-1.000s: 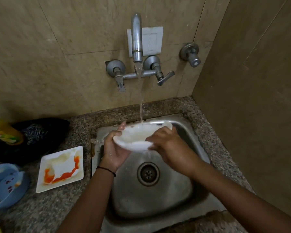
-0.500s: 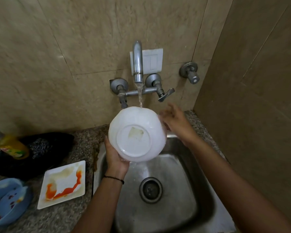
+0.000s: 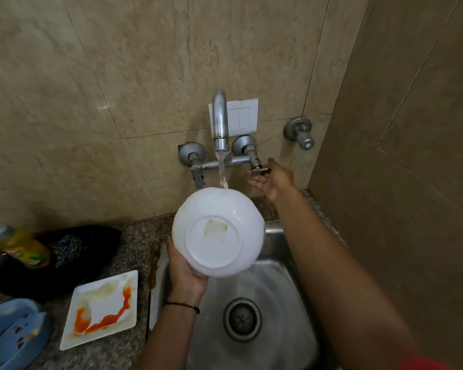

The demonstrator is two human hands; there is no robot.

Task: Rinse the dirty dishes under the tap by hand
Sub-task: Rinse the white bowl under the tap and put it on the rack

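Observation:
My left hand (image 3: pixel 185 273) grips a white bowl (image 3: pixel 218 232) by its lower left rim, turned so its underside faces me, above the steel sink (image 3: pixel 286 297). Water runs from the tap spout (image 3: pixel 220 121) and passes behind the bowl's top edge. My right hand (image 3: pixel 271 177) reaches up to the tap's right lever handle (image 3: pixel 261 170), fingers touching it from below and beside. A white square plate (image 3: pixel 102 308) smeared with orange sauce lies on the counter left of the sink.
Stained blue dishes (image 3: pixel 11 335) sit at the lower left corner. A yellow bottle (image 3: pixel 22 244) and a dark cloth (image 3: pixel 72 249) rest on the granite counter behind the plate. A second valve (image 3: pixel 300 133) projects from the wall; a side wall closes the right.
The bowl went from open side up under the stream to underside facing me, held by my left hand alone. My right hand left the bowl and rose to the right tap lever.

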